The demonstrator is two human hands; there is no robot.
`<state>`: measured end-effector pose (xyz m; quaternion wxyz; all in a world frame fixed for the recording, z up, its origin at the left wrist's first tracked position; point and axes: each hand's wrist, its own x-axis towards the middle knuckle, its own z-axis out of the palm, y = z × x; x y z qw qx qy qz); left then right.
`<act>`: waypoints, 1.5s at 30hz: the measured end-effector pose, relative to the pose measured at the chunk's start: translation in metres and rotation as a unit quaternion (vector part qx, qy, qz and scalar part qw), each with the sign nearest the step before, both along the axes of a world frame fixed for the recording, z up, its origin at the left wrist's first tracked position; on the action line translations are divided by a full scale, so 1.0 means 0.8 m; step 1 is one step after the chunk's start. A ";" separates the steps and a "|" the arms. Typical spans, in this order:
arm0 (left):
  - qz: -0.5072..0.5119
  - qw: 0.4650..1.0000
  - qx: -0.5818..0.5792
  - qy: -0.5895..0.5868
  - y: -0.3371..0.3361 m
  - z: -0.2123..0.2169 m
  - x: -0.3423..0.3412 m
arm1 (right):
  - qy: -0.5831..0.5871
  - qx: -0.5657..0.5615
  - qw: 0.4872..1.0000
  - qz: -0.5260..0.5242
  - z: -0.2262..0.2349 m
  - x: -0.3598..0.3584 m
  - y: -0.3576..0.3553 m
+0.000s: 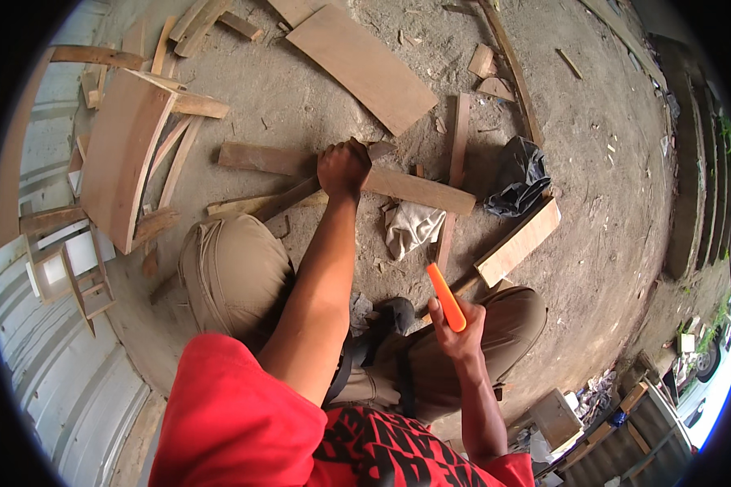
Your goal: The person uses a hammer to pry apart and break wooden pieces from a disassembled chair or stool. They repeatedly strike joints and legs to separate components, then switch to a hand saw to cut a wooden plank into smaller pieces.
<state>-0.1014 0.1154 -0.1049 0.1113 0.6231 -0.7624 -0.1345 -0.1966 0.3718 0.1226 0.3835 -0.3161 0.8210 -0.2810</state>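
The left hand (343, 168) is stretched forward and its fingers (351, 154) are curled shut around a dark, narrow strip of wood (288, 199), gripping it near its upper end. The strip's long axis runs on a slant: from the closed fingers it drops down and to the left, toward the person's left knee (231, 268), while its short upper tip pokes out to the right just beyond the knuckles. Directly under those fingers lies a long plank (418, 191) flat on the dirt floor (593, 203), running crosswise from left of the fingers to well right of them, so strip and plank cross at the grip. The right hand (460, 329) is held low and close to the body, its fingers wrapped tight about an orange handle (446, 297); the handle points up and slightly left from the fist, toward the plank, and whatever it belongs to below the hand cannot be seen. Between the two hands a crumpled pale cloth (412, 227) lies on the floor. Right of the cloth are a black plastic bag (518, 177) and a short pale board (518, 242).
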 end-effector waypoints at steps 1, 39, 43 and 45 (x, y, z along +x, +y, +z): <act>0.002 1.000 0.009 0.015 0.002 -0.002 -0.002 | 0.009 -0.018 1.000 0.004 0.005 0.003 0.008; -0.100 0.991 -0.061 0.071 0.009 0.019 0.018 | 0.029 -0.031 0.999 0.025 0.006 0.001 0.022; -0.101 0.990 -0.059 0.073 0.011 0.011 0.022 | 0.024 -0.017 0.999 0.031 0.002 0.004 0.008; -0.095 0.991 -0.059 0.072 0.011 0.012 0.019 | 0.001 -0.022 1.000 0.008 0.001 0.005 0.006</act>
